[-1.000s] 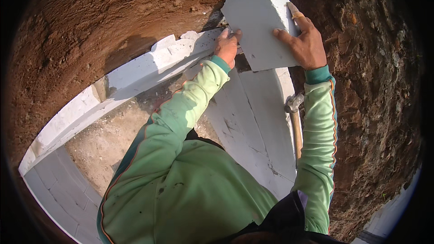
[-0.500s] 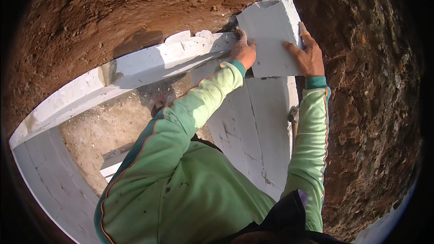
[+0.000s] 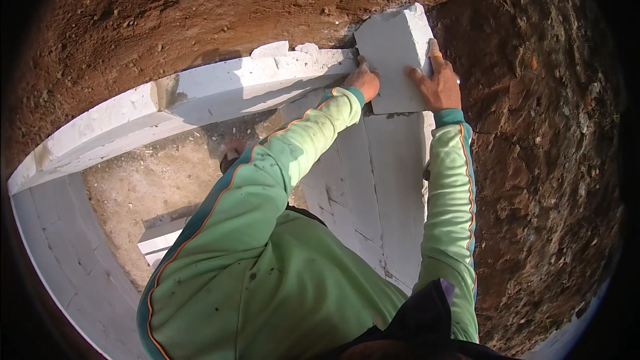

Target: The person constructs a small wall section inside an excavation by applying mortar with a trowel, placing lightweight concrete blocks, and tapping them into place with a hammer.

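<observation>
A white concrete block (image 3: 392,70) with a rough, chipped far end rests at the corner, on top of the white block wall (image 3: 393,160). My left hand (image 3: 363,83) grips the block's left side, where it meets the far wall; the fingertips are partly hidden. On the opposite side my right hand (image 3: 440,84) clasps the block, thumb over its upper face and a finger stretched along its right edge. Between them the two hands hold the block.
The far wall (image 3: 220,87) curves leftward, with loose white chips (image 3: 270,50) on its top. Brown earth banks (image 3: 533,147) rise behind the walls. Lower left, cut white pieces (image 3: 160,243) lie on the dusty floor (image 3: 160,180).
The block has shifted slightly left and nearer, its far end lower in the picture. Both hands have moved with it, and the right arm has come a little left.
</observation>
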`<state>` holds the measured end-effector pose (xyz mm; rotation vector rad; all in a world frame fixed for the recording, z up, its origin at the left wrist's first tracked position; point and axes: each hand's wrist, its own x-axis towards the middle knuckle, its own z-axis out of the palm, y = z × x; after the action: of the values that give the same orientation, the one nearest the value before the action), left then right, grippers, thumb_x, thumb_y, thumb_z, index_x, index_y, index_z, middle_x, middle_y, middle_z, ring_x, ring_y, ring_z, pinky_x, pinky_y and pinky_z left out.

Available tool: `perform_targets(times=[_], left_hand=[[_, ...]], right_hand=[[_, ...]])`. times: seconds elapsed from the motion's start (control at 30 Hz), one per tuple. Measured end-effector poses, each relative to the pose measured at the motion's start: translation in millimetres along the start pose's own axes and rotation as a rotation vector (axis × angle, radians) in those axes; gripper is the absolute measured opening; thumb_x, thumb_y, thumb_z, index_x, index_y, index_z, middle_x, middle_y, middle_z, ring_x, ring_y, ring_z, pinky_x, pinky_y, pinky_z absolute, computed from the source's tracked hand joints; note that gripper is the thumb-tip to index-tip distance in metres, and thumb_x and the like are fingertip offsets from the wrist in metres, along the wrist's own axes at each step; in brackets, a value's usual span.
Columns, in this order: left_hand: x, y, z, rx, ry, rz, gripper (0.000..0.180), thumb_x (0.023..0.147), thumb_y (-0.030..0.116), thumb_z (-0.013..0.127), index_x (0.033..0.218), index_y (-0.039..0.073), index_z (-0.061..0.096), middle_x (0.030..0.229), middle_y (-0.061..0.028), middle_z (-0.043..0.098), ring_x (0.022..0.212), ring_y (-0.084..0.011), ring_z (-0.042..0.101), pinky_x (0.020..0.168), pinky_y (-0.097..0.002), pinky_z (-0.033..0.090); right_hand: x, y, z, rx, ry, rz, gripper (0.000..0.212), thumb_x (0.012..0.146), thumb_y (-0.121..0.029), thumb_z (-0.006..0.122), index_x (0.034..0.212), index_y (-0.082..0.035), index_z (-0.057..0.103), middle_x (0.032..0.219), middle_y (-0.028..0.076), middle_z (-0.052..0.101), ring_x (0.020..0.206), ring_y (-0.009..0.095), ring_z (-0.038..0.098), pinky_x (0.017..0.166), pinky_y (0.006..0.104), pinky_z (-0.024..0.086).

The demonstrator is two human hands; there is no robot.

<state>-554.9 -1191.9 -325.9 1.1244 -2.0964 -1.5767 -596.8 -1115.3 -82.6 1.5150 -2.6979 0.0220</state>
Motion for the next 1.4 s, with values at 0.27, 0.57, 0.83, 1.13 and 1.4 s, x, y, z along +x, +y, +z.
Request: perform_targets(times=[0.27, 0.57, 0.83, 1.13, 1.4], left_hand=[[-54, 22, 4, 0.071, -0.028, -0.127, 0.073, 0.103, 0.043, 0.048, 0.163, 0.008, 0.026, 0.159, -0.0275, 0.038, 0.132, -0.0526, 0.049, 0.115, -0.0530, 0.040], [-65, 28, -26, 0.148, 0.027, -0.027, 0.058, 0.097, 0.033, 0.059, 0.148, 0.005, 0.053, 0.157, -0.0223, 0.041, 0.136, -0.0440, 0.049, 0.114, -0.0570, 0.036], [-53, -23, -72, 0.954, 0.080, 0.516, 0.077, 0.086, 0.041, 0.073, 0.143, -0.006, 0.051, 0.152, -0.0207, 0.043, 0.141, -0.0364, 0.039, 0.109, -0.0438, 0.037], [-100, -13, -64, 0.415, 0.104, 0.355, 0.091, 0.093, 0.047, 0.067, 0.159, -0.003, 0.028, 0.164, -0.0244, 0.030, 0.155, -0.0361, 0.026, 0.119, -0.0601, 0.029], [-79, 22, -48, -0.430, 0.047, 0.233, 0.107, 0.091, 0.058, 0.067, 0.160, -0.010, 0.020, 0.165, -0.0341, 0.023, 0.155, -0.0423, 0.024, 0.125, -0.0423, 0.025]], right_hand=[[4, 33, 10, 0.215, -0.100, 0.104, 0.090, 0.079, -0.044, 0.079, 0.157, -0.016, 0.045, 0.131, 0.027, 0.062, 0.118, 0.040, 0.065, 0.101, 0.0471, 0.052], [-1, 29, 22, 0.056, -0.030, 0.140, 0.091, 0.083, -0.048, 0.076, 0.161, -0.025, 0.037, 0.137, 0.023, 0.058, 0.124, 0.040, 0.062, 0.102, 0.0497, 0.052], [-3, 34, 20, 0.103, -0.019, 0.153, 0.089, 0.084, -0.048, 0.074, 0.161, -0.026, 0.036, 0.140, 0.023, 0.056, 0.127, 0.041, 0.060, 0.105, 0.0500, 0.050], [5, 49, 21, 0.218, -0.101, 0.159, 0.087, 0.084, -0.050, 0.075, 0.159, -0.024, 0.040, 0.137, 0.021, 0.059, 0.124, 0.039, 0.062, 0.103, 0.0474, 0.051], [-119, 54, -43, 0.435, 0.360, -0.052, 0.043, 0.100, -0.035, 0.065, 0.135, -0.009, 0.065, 0.136, 0.017, 0.064, 0.118, 0.036, 0.066, 0.099, 0.0454, 0.052]])
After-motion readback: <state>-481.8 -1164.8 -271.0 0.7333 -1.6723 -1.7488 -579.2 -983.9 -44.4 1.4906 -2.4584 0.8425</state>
